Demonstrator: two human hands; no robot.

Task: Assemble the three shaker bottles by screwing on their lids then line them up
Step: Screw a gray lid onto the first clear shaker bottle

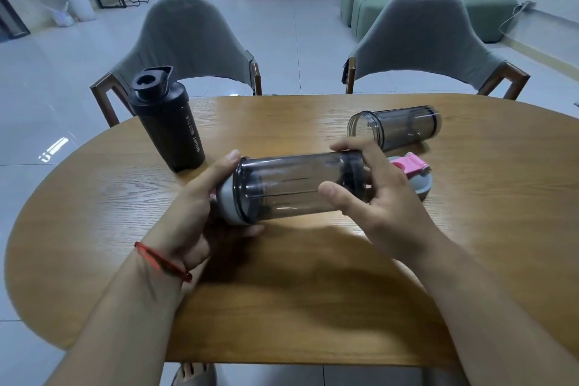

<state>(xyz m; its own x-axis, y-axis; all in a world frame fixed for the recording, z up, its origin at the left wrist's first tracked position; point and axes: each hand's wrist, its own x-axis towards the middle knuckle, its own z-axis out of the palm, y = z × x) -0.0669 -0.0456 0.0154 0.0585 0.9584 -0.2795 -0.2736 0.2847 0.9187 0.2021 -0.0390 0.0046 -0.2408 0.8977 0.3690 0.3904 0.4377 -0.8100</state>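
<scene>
I hold a clear smoky shaker bottle (291,186) sideways above the table, its mouth to the left. My left hand (200,207) wraps a grey lid (226,202) sitting on that mouth. My right hand (369,191) grips the bottle's base end. A black shaker bottle (170,128) with its black lid on stands upright at the back left. A second clear bottle (396,127) lies on its side at the back right, open and without a lid. A grey lid with a pink flip cap (413,172) rests on the table behind my right hand.
The oval wooden table (313,291) has two grey-backed chairs (191,41) (429,34) along its far edge. A green sofa (488,16) stands farther back on the tiled floor. A foot in a shoe (194,376) shows under the near edge.
</scene>
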